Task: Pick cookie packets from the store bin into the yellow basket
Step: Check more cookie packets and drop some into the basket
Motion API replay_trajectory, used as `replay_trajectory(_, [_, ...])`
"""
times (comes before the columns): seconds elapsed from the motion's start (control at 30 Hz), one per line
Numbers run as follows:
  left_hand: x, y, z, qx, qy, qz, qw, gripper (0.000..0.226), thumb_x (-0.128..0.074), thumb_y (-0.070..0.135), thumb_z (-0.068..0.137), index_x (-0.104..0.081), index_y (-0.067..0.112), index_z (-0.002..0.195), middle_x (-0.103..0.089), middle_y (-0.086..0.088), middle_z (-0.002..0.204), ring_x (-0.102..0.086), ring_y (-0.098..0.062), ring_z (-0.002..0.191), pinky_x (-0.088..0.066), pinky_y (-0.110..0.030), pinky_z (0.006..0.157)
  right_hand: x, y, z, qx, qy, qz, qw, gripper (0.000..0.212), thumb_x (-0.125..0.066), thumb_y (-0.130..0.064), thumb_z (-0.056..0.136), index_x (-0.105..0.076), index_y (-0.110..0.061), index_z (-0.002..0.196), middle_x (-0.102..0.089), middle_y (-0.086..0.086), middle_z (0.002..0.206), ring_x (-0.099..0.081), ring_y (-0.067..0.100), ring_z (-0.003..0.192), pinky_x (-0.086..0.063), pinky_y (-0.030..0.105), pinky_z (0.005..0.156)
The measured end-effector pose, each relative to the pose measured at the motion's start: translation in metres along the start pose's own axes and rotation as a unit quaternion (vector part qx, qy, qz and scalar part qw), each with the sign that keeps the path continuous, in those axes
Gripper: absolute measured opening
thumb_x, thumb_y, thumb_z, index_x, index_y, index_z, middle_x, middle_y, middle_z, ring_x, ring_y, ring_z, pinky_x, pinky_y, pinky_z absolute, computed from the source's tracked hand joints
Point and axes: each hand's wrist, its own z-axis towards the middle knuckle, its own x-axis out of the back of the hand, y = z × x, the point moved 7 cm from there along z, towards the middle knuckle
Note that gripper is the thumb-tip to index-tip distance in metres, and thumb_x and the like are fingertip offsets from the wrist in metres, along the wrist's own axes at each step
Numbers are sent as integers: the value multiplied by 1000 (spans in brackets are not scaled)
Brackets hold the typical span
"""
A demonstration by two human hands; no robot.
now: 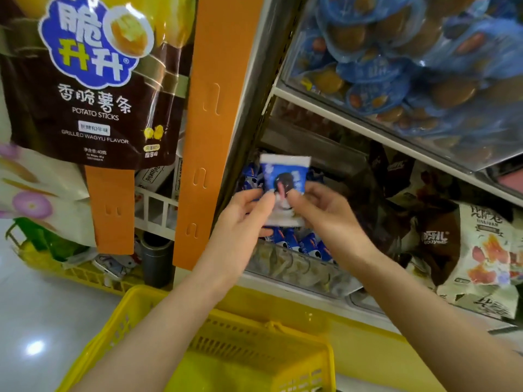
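**Over the store bin, one cookie packet pinched in both hands**

Between the two thumbs stands a blue-and-white cookie packet (pixel 284 190), upright, with its printed face toward the camera. The left hand (pixel 243 219) pinches its lower left edge, thumb on the front and fingers curled behind. The right hand (pixel 325 213) does the same on the lower right. Both grips are closed on the wrapper near the bottom, so the top half stands free. The packet is held clear of the store bin (pixel 297 267), just above the heap of like blue packets (pixel 305 246) lying behind the bin's clear front wall. Below and nearer the person, the yellow basket (pixel 254 329) sits open under the forearms.

The step in hand looks to be carrying this packet down into the basket. To do it well, I would let one hand take it alone, pinching firmly across the flat sealed edge rather than the puffed middle, so the cookies inside are not crushed. The path runs down and toward the body, over the bin's front lip. The packet should be released low over the basket floor rather than dropped from height. The freed hand can then reach for the heap. An orange strip (pixel 206 131) hangs just left of the bin, and a potato sticks bag (pixel 93 80) hangs further left; neither seems to lie in the way.
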Motion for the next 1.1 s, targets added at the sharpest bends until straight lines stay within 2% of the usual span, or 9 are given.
replay_trajectory(0.1, [9, -4, 0, 20, 36, -18, 999, 24, -60, 31, 85, -54, 29, 108, -65, 5, 106, -64, -3, 93, -55, -25, 77, -9, 3, -3, -8, -41, -33, 999, 25, -61, -32, 83, -63, -17, 103, -70, 0, 97, -66, 10, 85, -53, 18, 71])
replay_trajectory(0.23, [13, -8, -2, 35, 31, -17, 999, 14, -57, 30, 88, -56, 40, 98, -66, 16, 102, -60, 13, 87, -45, -11, 65, 31, 16, 35, 3, 60, -95, 994, 6, -57, -20, 90, -62, -17, 93, -65, 3, 90, -63, 6, 79, -53, 21, 74])
replay_trajectory(0.43, [17, -4, -3, 32, 36, -48, 998, 25, -60, 26, 86, -59, 27, 111, -69, 11, 104, -63, -1, 100, -47, -31, 94, 63, 78, 85, -132, 74, -312, 938, 35, -54, -23, 93, -57, -2, 121, -62, 17, 116, -57, 25, 108, -40, 23, 81])
replay_trajectory(0.63, [22, 0, -1, 15, 24, -74, 997, 27, -55, 19, 88, -55, 19, 115, -71, 4, 102, -67, -6, 92, -58, -26, 70, 56, 88, 102, -193, 26, -472, 860, 28, -48, -31, 96, -60, -7, 91, -60, 19, 116, -57, 31, 106, -36, 27, 71])
replay_trajectory(0.7, [22, 0, -2, 11, 20, -78, 997, 28, -55, 18, 88, -54, 18, 116, -69, 4, 104, -67, -5, 92, -57, -24, 67, 56, 90, 106, -214, 5, -490, 845, 27, -49, -29, 95, -60, -5, 97, -59, 18, 120, -56, 29, 109, -37, 27, 72])
replay_trajectory(0.77, [22, 0, -3, 5, 19, -79, 997, 27, -55, 17, 88, -55, 18, 115, -70, 7, 101, -67, -3, 90, -57, -24, 67, 57, 91, 108, -236, -7, -477, 847, 33, -50, -26, 94, -55, -3, 118, -56, 16, 123, -57, 28, 106, -44, 29, 75])
replay_trajectory(0.87, [25, 0, -3, -3, 25, -83, 996, 25, -54, 16, 88, -53, 18, 113, -70, 7, 99, -67, -4, 90, -58, -26, 70, 57, 90, 109, -229, -16, -456, 860, 32, -50, -23, 94, -57, -1, 116, -58, 17, 120, -58, 27, 101, -47, 31, 78])
replay_trajectory(0.97, [23, 0, -3, -9, 19, -82, 996, 22, -52, 17, 89, -53, 20, 111, -71, 11, 97, -67, -1, 90, -58, -26, 69, 63, 86, 103, -173, 62, -387, 904, 33, -59, -24, 90, -58, -2, 115, -60, 13, 114, -57, 25, 103, -44, 33, 88])
replay_trajectory(1.1, [14, -2, -5, -13, -7, -66, 998, 16, -49, 19, 92, -54, 29, 104, -69, 23, 90, -65, 5, 88, -58, -24, 66, 77, 49, 79, -16, 189, -312, 931, 25, -57, -22, 91, -59, -4, 108, -59, 7, 95, -52, 13, 79, -43, 26, 73])
